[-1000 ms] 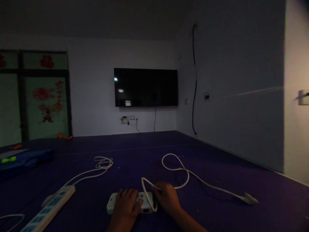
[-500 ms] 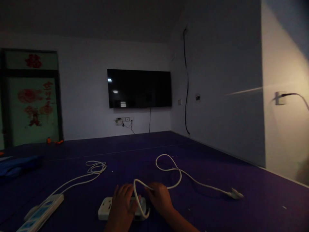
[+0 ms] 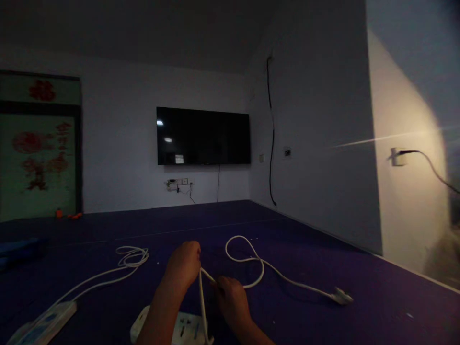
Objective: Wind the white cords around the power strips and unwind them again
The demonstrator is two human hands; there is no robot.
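Note:
A white power strip lies on the dark blue surface, partly hidden by my left forearm. Its white cord rises from the right end to my left hand, which is closed on it above and beyond the strip. From there the cord slants down to my right hand, whose fingers are closed around it just right of the strip. Past my right hand the cord makes a loose loop and runs right to its plug, which lies on the surface.
A second power strip sits at the lower left, its cord loosely coiled behind it. Blue cloth lies at the far left. Small orange objects are near the door. The wall borders the surface on the right.
My left hand has moved up and forward off the power strip and now grips the cord, drawing its bend taut. My right hand stays on the cord. The view has shifted slightly.

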